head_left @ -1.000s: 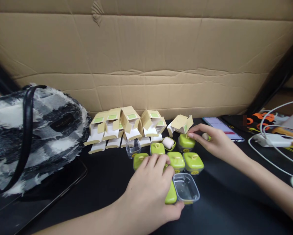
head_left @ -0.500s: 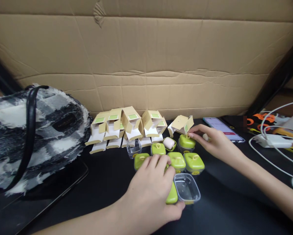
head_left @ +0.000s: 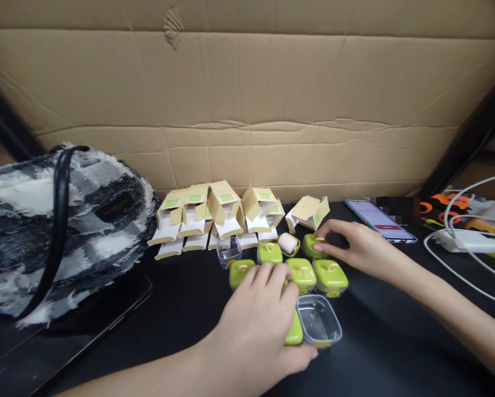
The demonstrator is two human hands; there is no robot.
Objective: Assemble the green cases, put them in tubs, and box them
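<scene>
Beyond the open clear square plastic tub (head_left: 319, 320), the right hand (head_left: 352, 242) pinches a square green plastic lid (head_left: 309, 245); left of the tub, the left hand (head_left: 257, 322) arches over another green lid (head_left: 295, 332), its hold hidden.

From my remote view, the left hand (head_left: 257, 325) hides much of 1 green lid (head_left: 294, 332); the bag (head_left: 36, 193) runs off the left edge; I can't read the phone (head_left: 369, 215).

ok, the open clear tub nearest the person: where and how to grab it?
Clear tub: likely best to pinch its right rim, one finger inside, thumb outside, coming from above right. The open top leaves the thin edge exposed there; on the left, a green lid and the left hand crowd it.
</scene>
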